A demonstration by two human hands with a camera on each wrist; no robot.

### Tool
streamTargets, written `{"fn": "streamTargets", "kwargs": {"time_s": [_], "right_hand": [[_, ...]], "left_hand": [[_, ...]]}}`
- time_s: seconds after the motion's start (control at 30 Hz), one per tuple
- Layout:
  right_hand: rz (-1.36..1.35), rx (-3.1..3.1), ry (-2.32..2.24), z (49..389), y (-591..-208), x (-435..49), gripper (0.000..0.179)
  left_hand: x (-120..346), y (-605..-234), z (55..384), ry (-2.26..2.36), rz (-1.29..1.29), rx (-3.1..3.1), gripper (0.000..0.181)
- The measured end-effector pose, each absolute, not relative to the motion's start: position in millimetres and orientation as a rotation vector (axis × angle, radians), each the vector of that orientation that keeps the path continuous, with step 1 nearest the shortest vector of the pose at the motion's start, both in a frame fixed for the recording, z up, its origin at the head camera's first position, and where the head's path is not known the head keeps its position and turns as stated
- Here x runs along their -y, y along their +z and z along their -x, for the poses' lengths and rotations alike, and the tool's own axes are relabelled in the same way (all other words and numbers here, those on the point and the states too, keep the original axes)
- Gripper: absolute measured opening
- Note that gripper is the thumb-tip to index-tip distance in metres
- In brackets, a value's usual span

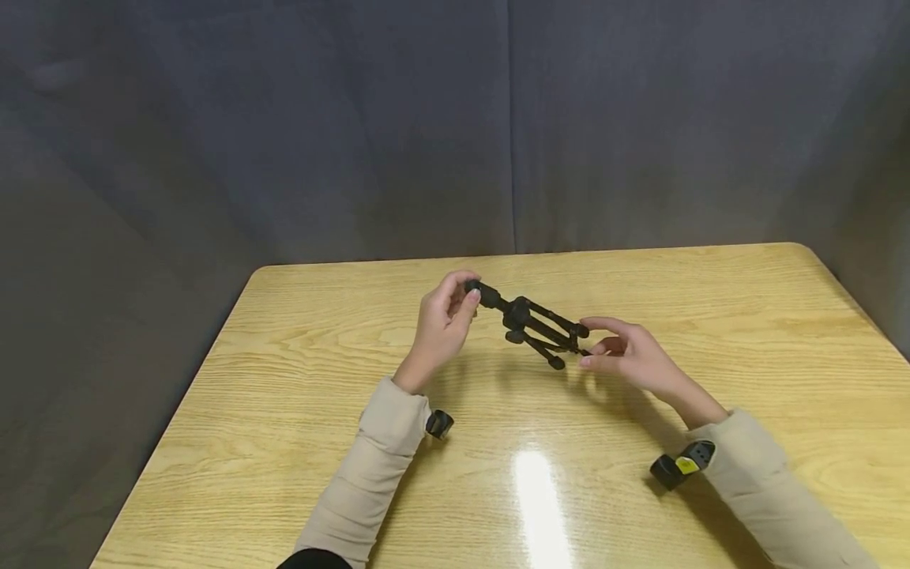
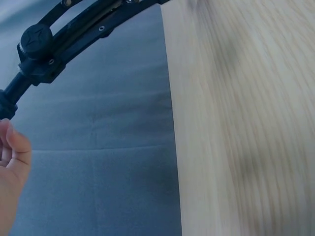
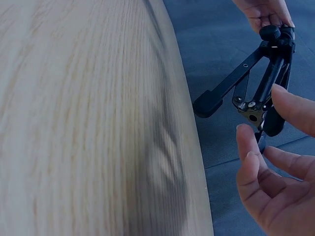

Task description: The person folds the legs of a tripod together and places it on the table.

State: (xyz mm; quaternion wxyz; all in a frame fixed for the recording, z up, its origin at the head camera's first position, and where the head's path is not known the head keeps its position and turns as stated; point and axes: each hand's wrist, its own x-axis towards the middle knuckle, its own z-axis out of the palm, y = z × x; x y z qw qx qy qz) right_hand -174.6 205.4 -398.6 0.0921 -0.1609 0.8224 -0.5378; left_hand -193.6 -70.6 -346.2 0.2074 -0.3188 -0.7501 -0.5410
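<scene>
A black mini tripod [image 1: 519,314] is held up over the table, tilted, with its head toward the left and its legs partly spread toward the right. My left hand [image 1: 444,320] pinches the head end between thumb and fingers; in the left wrist view only part of that left hand [image 2: 12,162] shows at the edge. At the other end, my right hand [image 1: 633,356] has its thumb and curved fingers around the feet. In the right wrist view, one rubber foot [image 3: 209,103] sticks out to the side, away from my right hand [image 3: 280,191], while the other legs run in between its thumb and fingers.
The wooden table [image 1: 284,442] extends below both hands, with a bright reflection near its front. A dark grey curtain [image 1: 355,134] hangs behind the far edge and along the sides. Small black cameras sit on both wrists, over beige sleeves [image 1: 753,466].
</scene>
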Motion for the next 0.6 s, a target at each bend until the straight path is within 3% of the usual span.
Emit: {"fn": "streamTargets", "kwargs": {"time_s": [0.37,0.6], "right_hand": [[0.473,-2.49,-1.579,173.5,-389.8,-208.9,0.061],[0.479,-2.525,-1.58,173.3,-383.6,-209.0,0.06]], "left_hand": [[79.9,-336.6,182.1,-1.542,0.859,2.182,0.014],[87.8,-351.3,191.1,-1.598,0.852,2.231,0.013]]}}
